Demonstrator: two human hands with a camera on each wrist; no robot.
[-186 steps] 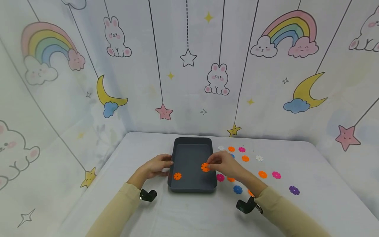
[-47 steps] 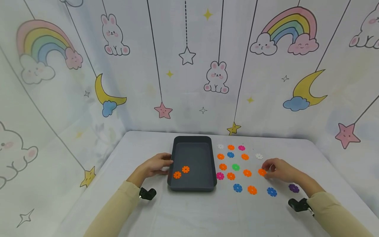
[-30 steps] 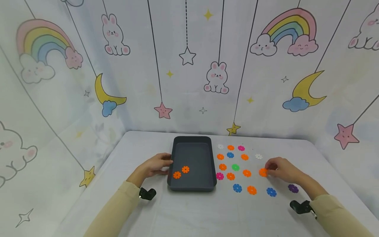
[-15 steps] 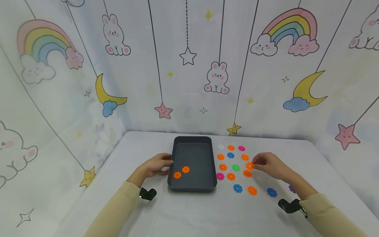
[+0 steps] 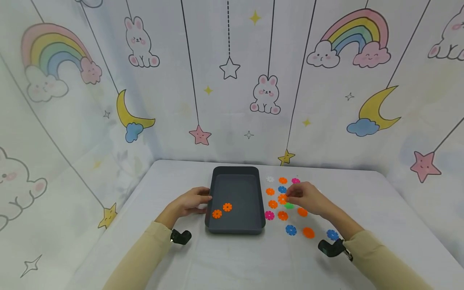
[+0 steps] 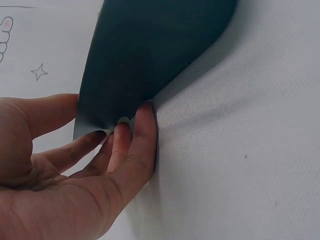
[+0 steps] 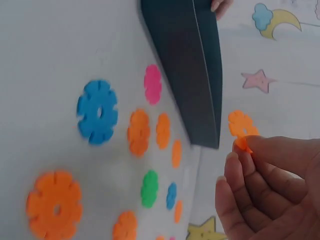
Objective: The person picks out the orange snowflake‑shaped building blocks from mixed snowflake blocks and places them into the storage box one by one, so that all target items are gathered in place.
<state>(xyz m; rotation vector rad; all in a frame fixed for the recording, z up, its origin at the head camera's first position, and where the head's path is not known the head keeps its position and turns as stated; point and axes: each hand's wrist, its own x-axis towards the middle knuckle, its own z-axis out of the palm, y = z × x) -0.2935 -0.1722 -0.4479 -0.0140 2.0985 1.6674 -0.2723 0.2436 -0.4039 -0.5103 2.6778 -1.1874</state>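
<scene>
A dark grey rectangular tray (image 5: 235, 232) stands on the white-covered table. My left hand (image 5: 192, 200) holds it at its left side; in the left wrist view the thumb lies at the rim and the fingertips (image 6: 145, 117) are against the wall's lower edge. Two orange interlocking discs (image 5: 227, 207) lie inside, near the tray's front left. My right hand (image 5: 308, 197) pinches another notched orange disc (image 7: 242, 123) between thumb and fingers, raised above the loose discs. It partly covers a green disc (image 5: 288, 206) in the head view.
Right of the tray lie several loose discs: orange (image 5: 308, 232), blue (image 5: 291, 230), pink (image 5: 269, 215) and white (image 5: 270, 179). A printed curtain (image 5: 166, 100) hangs behind the table. Each wrist carries a small black camera (image 5: 330, 248).
My right hand has picked up the orange disc at the far right and carried it left toward the tray. Earlier, a second orange disc was put in the tray. My left hand stays put.
</scene>
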